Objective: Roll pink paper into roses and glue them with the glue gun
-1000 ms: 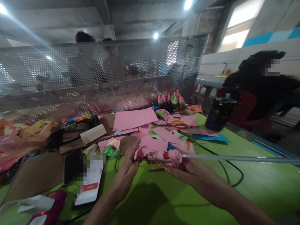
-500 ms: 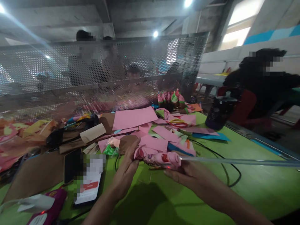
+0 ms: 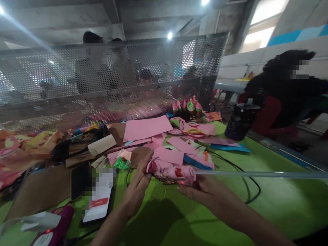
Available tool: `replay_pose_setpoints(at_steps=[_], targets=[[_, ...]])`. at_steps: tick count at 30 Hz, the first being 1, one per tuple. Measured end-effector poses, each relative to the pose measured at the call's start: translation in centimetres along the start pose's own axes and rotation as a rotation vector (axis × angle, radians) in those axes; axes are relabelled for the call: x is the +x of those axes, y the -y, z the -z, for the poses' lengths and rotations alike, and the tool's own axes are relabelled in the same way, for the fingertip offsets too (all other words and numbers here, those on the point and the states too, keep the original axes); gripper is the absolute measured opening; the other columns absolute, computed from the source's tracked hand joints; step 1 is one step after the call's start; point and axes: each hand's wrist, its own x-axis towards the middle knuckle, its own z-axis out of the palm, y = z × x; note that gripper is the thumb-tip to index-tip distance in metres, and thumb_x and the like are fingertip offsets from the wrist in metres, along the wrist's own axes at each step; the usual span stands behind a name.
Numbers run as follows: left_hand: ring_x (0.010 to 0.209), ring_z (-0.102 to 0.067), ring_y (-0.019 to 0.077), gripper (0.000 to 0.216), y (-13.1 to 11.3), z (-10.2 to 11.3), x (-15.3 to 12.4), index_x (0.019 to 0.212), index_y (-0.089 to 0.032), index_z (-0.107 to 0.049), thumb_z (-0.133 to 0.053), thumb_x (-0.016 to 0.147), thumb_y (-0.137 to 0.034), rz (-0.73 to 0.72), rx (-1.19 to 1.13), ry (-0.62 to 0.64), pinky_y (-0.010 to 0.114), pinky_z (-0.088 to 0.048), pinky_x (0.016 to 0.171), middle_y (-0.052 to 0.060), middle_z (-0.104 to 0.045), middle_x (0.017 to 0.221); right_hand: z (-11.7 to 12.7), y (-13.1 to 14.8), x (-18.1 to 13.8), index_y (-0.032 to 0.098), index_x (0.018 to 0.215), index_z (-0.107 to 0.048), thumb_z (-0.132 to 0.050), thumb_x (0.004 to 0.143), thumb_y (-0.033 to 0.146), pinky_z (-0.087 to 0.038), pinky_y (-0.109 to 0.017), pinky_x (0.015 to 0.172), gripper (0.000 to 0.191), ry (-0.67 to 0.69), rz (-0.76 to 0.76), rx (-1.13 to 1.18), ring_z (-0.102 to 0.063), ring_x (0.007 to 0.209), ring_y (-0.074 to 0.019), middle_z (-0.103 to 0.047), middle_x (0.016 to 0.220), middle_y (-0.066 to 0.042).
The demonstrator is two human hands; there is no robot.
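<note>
A pink glue gun (image 3: pixel 176 174) with a small red light lies level in my right hand (image 3: pixel 205 193), which is closed around its underside. A long clear glue stick (image 3: pixel 256 175) runs out of its back toward the right edge. My left hand (image 3: pixel 139 179) pinches a pink coiled paper piece (image 3: pixel 152 166) between thumb and fingers, at the glue gun's front end. The nozzle's exact contact with the coil is hidden. Both hands are just above the green table (image 3: pixel 164 225).
Pink paper sheets (image 3: pixel 147 128), scissors (image 3: pixel 194 133) and small pink-and-green cone-shaped pieces (image 3: pixel 191 106) lie beyond my hands. A dark bottle (image 3: pixel 241 121) stands right. Phones (image 3: pixel 98 205), a purple power bank (image 3: pixel 57 223) and cardboard (image 3: pixel 43 191) are left. Behind is a perforated metal screen (image 3: pixel 153 68).
The glue gun and my right hand have shifted very slightly to the left. My left hand keeps nearly the same place at the coiled piece.
</note>
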Motion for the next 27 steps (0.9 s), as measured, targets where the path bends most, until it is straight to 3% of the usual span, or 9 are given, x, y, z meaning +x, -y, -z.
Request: replay_pose_setpoints(at_steps=[5,9,16,20,23,27], targets=[[0.148,-0.023,0.0321,0.059,0.9,-0.3,0.5,0.148,-0.028,-0.04,-0.049,0.09,-0.035,-0.028,-0.112,-0.041,0.048,-0.024,0.12,0.002,-0.034,0.16,0.5,-0.8,0.1,0.02,0.081,-0.068,-0.057,0.09,0.043,-0.05,-0.033,0.076,0.028,0.073,0.004,-0.087,-0.062,0.08,-0.024,-0.07,0.081,-0.005],[0.148,-0.024,0.0322,0.059,1.3,-0.4,0.6,0.147,-0.03,-0.043,-0.051,0.088,-0.037,-0.014,-0.143,-0.054,0.047,-0.028,0.119,0.001,-0.035,0.16,0.7,-1.2,0.1,0.019,0.074,-0.061,-0.052,0.092,0.043,-0.047,-0.031,0.069,0.031,0.058,-0.031,-0.187,-0.06,0.075,-0.0221,-0.068,0.079,-0.005],[0.147,-0.026,0.0321,0.058,0.1,-0.1,0.3,0.147,-0.03,-0.044,-0.05,0.089,-0.031,-0.004,-0.122,-0.039,0.049,-0.028,0.119,0.002,-0.037,0.159,0.6,-1.0,-0.2,0.021,0.099,-0.067,-0.053,0.094,0.046,-0.047,-0.038,0.091,0.029,0.121,0.01,-0.096,-0.063,0.097,-0.0269,-0.071,0.103,-0.007],[0.148,-0.023,0.0308,0.058,-0.3,-0.1,0.2,0.148,-0.031,-0.041,-0.049,0.091,-0.028,-0.023,-0.078,-0.028,0.048,-0.026,0.12,0.001,-0.035,0.159,0.6,-0.8,-0.3,0.021,0.101,-0.068,-0.054,0.094,0.047,-0.044,-0.04,0.099,0.03,0.135,0.03,-0.071,-0.062,0.101,-0.0273,-0.071,0.103,-0.007],[0.148,-0.024,0.0299,0.057,-0.3,-0.1,0.2,0.148,-0.032,-0.042,-0.049,0.091,-0.027,-0.026,-0.059,-0.031,0.047,-0.025,0.12,0.0,-0.035,0.16,0.7,-0.9,-0.2,0.021,0.093,-0.068,-0.055,0.093,0.047,-0.046,-0.038,0.094,0.029,0.117,0.027,-0.094,-0.062,0.096,-0.0264,-0.071,0.093,-0.006],[0.147,-0.026,0.03,0.058,-0.2,-0.1,0.2,0.148,-0.031,-0.041,-0.047,0.091,-0.027,-0.013,-0.047,-0.042,0.046,-0.026,0.119,0.001,-0.036,0.159,0.9,-1.1,-0.3,0.02,0.081,-0.064,-0.052,0.092,0.046,-0.05,-0.035,0.075,0.031,0.085,-0.036,-0.166,-0.062,0.079,-0.024,-0.069,0.084,-0.006]])
